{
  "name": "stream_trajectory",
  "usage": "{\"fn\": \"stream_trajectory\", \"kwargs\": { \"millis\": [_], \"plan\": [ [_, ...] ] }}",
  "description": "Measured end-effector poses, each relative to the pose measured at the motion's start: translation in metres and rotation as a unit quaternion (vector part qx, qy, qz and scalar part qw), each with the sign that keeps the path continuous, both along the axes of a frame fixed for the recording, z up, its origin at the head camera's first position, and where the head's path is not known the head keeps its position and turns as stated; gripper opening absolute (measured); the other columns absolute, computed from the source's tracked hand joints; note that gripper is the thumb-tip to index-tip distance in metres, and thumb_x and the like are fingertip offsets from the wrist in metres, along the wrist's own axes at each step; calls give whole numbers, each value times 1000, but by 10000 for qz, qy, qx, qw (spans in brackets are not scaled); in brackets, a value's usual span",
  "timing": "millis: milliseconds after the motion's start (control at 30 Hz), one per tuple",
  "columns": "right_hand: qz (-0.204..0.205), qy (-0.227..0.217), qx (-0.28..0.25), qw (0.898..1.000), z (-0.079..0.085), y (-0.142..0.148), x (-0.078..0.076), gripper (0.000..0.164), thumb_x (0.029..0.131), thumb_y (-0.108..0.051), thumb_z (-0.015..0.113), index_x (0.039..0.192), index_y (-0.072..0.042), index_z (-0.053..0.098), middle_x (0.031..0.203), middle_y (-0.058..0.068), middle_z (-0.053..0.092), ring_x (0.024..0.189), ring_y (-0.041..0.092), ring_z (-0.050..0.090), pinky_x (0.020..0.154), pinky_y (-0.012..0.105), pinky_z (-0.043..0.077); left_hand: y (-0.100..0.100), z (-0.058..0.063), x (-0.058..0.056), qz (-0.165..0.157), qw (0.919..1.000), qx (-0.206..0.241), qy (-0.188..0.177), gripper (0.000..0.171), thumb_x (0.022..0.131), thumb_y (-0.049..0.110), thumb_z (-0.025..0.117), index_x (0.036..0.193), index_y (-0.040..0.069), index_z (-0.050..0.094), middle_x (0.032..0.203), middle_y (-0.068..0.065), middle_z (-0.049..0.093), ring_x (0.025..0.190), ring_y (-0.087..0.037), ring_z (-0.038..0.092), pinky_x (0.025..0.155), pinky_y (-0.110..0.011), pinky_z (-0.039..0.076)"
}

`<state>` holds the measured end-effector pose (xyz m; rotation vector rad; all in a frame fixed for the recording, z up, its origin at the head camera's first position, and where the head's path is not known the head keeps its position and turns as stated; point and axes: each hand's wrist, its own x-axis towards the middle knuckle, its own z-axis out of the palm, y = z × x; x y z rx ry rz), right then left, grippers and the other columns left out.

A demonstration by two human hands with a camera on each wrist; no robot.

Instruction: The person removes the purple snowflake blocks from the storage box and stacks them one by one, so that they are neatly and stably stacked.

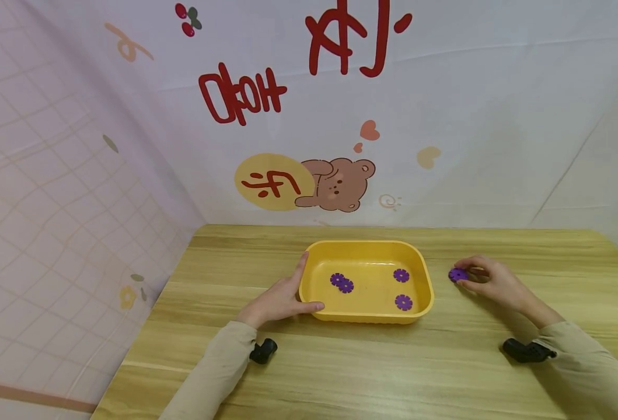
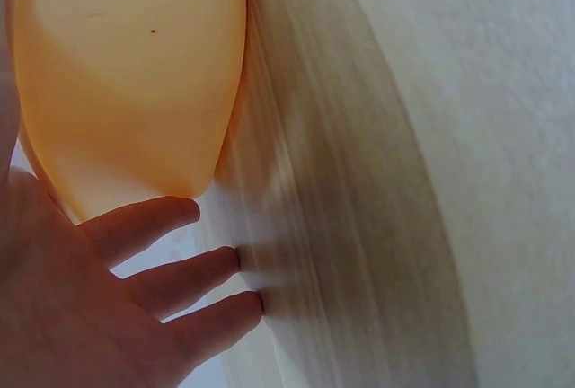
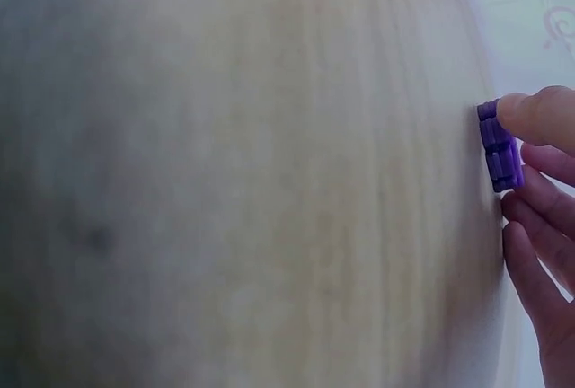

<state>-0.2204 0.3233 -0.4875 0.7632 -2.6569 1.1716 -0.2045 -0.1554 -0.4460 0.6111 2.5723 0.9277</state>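
A yellow plastic bin (image 1: 372, 315) stands on the wooden table. My left hand (image 1: 277, 300) rests against its left end, with straight fingers along the outside and the thumb at the front rim. In the left wrist view, those fingers (image 2: 157, 226) spread at the bin wall (image 2: 135, 92). Inside the bin lie two overlapping purple notched discs (image 1: 346, 286) on the left and two separate ones, an upper disc (image 1: 401, 275) and a lower disc (image 1: 404, 302), on the right. To the right of the bin, my right hand (image 1: 495, 284) pinches purple notched discs (image 3: 499, 150), seemingly stacked, at the table surface.
The wooden table (image 1: 340, 367) extends around the bin to a back edge. Behind it hangs a white cloth (image 1: 471, 116) printed with a bear, hearts and red characters. Another cloth (image 1: 67, 204), with a grid pattern, hangs at the left.
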Motion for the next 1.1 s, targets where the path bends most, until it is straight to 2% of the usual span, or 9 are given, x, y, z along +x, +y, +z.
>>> {"fn": "stream_trajectory", "kwargs": {
  "millis": [267,467,567,733,900,1100],
  "plan": [
    [-48,-4,-43,10000,5,-2,-2,31,81,2,76,110,3,65,109,18,62,100,5,57,83,14,46,0,0,-1,-39,10000,1,16,117,81,58,70,155,21,-13,123,-19,57,93,-19,55,97,-42,41],
    [169,582,-44,9982,20,-11,-8,30,79,11,73,107,4,65,108,15,62,105,-1,52,86,15,45,1,0,-1,-21,10000,18,-29,118,81,58,70,155,17,-12,110,-13,60,87,-18,56,94,-41,43],
    [308,724,-3,9969,29,-19,-11,31,79,12,72,107,-1,66,109,11,62,106,-2,51,86,16,45,1,1,-1,4,10000,3,-51,118,81,58,70,154,19,-13,103,-10,60,84,-18,56,92,-41,44],
    [509,629,-123,9966,43,-39,-13,27,83,10,69,105,-5,68,109,9,62,104,4,54,85,17,47,-1,1,0,10,10000,-12,-20,118,81,58,70,154,18,-13,114,-16,59,88,-19,55,94,-42,43],
    [698,612,-252,9954,48,-57,-16,22,84,11,67,102,-2,68,105,9,63,99,9,59,81,24,51,-1,1,-1,14,10000,-39,-26,118,81,58,70,154,18,-14,117,-18,58,90,-20,55,94,-43,43],
    [789,519,-356,9949,54,-72,-18,20,85,10,67,102,0,68,105,9,64,94,15,63,78,22,52,0,2,0,-12,10000,-31,-45,118,81,59,69,154,18,-14,124,-19,56,95,-20,54,98,-43,41]
  ]
}}
